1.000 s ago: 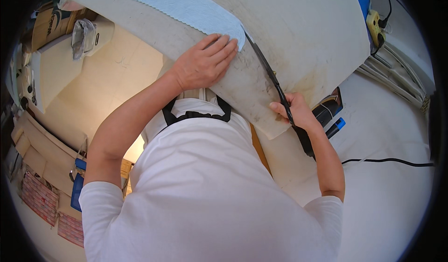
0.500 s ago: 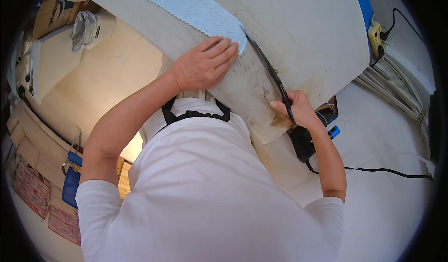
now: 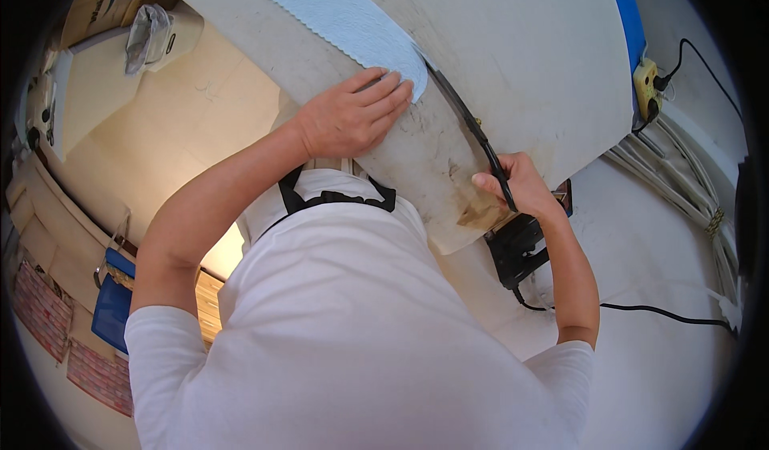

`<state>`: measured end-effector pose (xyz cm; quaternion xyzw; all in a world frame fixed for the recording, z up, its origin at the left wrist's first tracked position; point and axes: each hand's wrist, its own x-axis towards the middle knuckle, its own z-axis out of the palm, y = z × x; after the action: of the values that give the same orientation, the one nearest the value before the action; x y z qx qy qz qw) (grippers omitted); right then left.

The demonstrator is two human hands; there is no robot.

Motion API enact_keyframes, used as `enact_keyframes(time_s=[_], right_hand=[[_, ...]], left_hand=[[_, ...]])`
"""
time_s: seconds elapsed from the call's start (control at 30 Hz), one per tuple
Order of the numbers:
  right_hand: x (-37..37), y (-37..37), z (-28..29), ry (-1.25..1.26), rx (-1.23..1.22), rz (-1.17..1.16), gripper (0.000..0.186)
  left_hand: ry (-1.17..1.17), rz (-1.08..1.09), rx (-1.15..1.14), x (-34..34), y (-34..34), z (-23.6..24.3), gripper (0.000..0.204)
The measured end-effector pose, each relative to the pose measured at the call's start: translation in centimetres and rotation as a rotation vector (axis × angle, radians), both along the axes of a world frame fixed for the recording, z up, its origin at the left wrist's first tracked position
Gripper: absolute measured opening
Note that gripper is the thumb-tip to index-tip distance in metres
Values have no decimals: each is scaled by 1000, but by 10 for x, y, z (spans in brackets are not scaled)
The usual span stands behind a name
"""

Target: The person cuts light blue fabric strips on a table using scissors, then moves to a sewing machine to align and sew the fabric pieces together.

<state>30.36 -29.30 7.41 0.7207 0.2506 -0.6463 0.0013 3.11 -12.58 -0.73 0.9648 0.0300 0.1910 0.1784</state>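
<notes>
- Light-blue fabric strip lies flat on the pale tabletop, its end near the front edge.
- Left hand presses that end, fingers spread flat.
- Right hand is clenched round long black scissors at the front corner.

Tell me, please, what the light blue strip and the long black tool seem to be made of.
The light blue strip looks like soft embossed fabric or paper: matte, dimpled surface, wavy edge; the left hand presses it flat. The long black tool in the right hand looks like dark metal or hard plastic: thin, rigid, slightly glossy. I cannot tell which.
</notes>
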Motion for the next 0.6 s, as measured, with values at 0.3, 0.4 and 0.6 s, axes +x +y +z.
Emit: enact_keyframes(time_s=[0.3,0.4,0.6], right_hand=[[10,-7,-4,76,-12,-20,45],[12,-5,1,162,-32,-84,44],[10,-6,-6,191,-25,-89,49]], left_hand=[[25,-12,10,-1,-1,-4,49],[21,-9,20,-1,-1,-5,49],[16,-6,21,-1,-1,-4,47]])
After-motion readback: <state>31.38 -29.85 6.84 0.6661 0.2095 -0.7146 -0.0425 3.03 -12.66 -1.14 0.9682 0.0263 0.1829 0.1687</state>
